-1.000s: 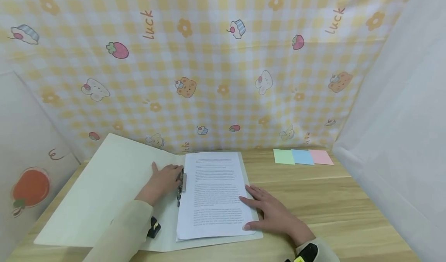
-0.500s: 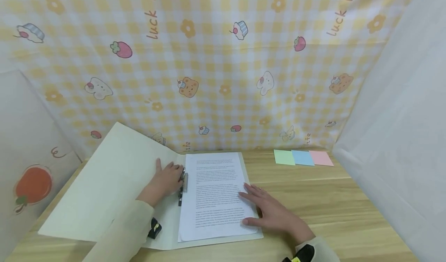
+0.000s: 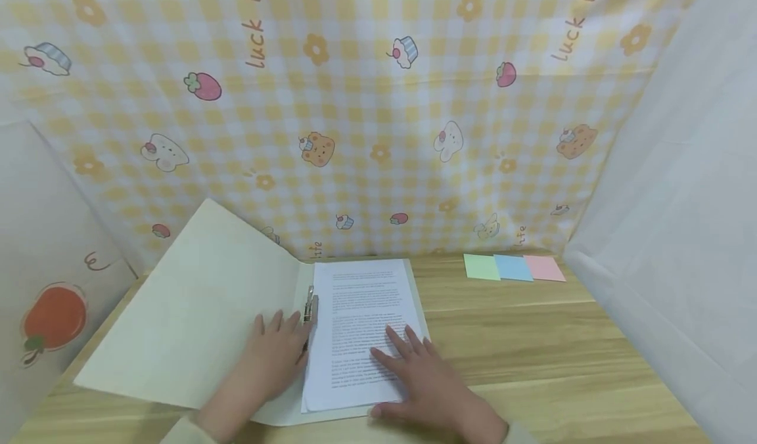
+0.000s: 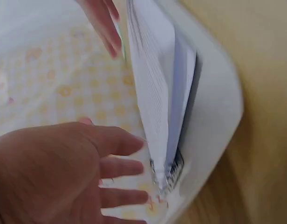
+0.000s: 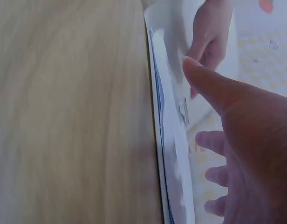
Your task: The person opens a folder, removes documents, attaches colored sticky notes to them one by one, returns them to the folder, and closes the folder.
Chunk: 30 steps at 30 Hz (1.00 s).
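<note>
An open pale file folder lies on the table, its left cover tilted up toward the back. On its right half sits a stack of printed paper. A metal lever clip runs along the stack's left edge. My left hand is beside the clip's lower part, fingers extended; the left wrist view shows nothing in its grasp, with the clip past its fingertips. Over the stack's lower right corner, my right hand spreads its fingers, thumb near the bottom edge. In the right wrist view it grasps nothing.
Green, blue and pink paper squares lie in an overlapping row at the table's back right. A yellow checked cloth hangs behind the wooden table, with white cloth at both sides.
My left hand has slid down from the clip's upper part toward the near edge. My right hand has shifted left and nearer over the paper. The folder's left cover has tilted further up.
</note>
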Motion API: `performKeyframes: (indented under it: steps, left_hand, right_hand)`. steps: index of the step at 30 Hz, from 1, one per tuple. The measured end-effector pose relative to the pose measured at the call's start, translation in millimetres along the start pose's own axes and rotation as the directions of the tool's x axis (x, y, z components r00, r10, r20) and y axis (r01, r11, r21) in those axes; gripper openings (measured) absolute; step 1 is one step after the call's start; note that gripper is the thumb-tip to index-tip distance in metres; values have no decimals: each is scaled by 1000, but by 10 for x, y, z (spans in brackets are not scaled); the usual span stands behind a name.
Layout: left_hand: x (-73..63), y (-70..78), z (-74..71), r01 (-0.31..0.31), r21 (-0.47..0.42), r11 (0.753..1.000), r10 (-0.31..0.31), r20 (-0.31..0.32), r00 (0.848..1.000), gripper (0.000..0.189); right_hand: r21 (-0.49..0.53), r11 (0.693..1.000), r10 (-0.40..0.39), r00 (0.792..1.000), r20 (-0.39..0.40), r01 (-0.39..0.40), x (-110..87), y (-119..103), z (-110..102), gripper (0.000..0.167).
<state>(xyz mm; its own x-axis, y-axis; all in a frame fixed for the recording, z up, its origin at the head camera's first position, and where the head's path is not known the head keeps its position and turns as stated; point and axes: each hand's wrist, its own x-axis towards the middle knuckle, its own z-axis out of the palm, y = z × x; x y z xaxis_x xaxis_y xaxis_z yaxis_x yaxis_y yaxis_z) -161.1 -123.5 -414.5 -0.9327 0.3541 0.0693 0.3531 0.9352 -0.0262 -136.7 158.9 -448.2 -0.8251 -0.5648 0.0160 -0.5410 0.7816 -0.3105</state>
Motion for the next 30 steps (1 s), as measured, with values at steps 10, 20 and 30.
performKeyframes:
  steps: [10, 20, 30]
  left_hand:
    - [-404, 159, 150, 33, 40, 999, -35, 59, 998, 53]
    - [-507, 142, 251, 124, -29, 992, -120, 96, 988, 60]
    - [-626, -63, 322, 88, -59, 994, -84, 72, 994, 65]
  right_hand:
    - [-12, 999, 49, 998, 34, -49, -2, -92, 116, 72]
    - [12, 996, 83, 996, 39, -84, -76, 83, 131, 66]
    - [64, 996, 67, 998, 11, -68, -200, 218, 67, 54]
